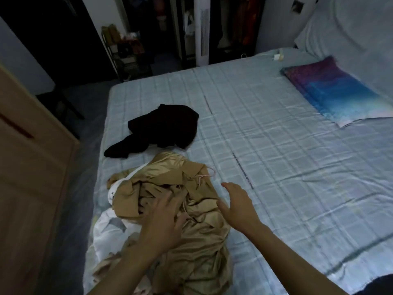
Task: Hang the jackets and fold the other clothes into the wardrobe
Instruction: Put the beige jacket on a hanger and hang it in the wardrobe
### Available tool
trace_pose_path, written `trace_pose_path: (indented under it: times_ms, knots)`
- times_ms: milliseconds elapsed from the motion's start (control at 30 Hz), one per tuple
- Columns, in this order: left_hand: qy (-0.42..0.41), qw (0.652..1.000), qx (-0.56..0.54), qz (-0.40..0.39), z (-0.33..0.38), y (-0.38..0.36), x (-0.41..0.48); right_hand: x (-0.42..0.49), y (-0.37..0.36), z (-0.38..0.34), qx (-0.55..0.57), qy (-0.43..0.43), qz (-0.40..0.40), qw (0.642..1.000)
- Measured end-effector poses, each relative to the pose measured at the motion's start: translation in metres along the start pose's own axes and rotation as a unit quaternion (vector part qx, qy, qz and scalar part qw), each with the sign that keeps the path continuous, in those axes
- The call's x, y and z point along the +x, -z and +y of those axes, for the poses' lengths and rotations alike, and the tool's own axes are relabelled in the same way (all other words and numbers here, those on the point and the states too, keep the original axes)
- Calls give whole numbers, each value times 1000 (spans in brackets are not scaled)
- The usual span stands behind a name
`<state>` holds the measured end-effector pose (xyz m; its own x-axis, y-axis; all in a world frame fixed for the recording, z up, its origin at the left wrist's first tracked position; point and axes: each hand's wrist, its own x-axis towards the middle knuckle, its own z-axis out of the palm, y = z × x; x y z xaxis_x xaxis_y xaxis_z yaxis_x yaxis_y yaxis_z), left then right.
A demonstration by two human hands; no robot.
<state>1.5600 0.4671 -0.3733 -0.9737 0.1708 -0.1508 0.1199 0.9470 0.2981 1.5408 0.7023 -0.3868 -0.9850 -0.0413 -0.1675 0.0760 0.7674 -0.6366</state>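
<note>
Your open, empty hands bracket the tan jacket (170,201) on the bed (276,145): left hand (163,218) nearer, right hand (238,206) at its 3 o'clock edge, its length running 12 to 6.

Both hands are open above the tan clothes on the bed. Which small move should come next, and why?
Probably close both hands on the tan garment and lift it from the pile. The left hand and right hand are open and hold nothing, the garment lies crumpled on top, and a pink hanger shows at its edge, so it may be a jacket.
</note>
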Motion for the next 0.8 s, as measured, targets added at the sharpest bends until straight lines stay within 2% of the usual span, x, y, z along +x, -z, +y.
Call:
trace_pose_path:
  times_ms: [133,267,333,500,800]
  knots:
    - [3,999,28,-25,-17,-2,37,33,-12,9,6,-5,-10,1000]
    - [10,1000,-18,1,-26,6,74,64,-22,14,14,-18,-26,999]
    - [6,1000,-3,-6,-38,1,100,84,-30,18,28,-25,-29,999]
    - [1,999,13,-42,-65,-39,166,133,-65,44,38,-67,-41,996]
    - [-72,994,29,-82,-99,-131,276,209,-130,101,28,-119,-72,990]
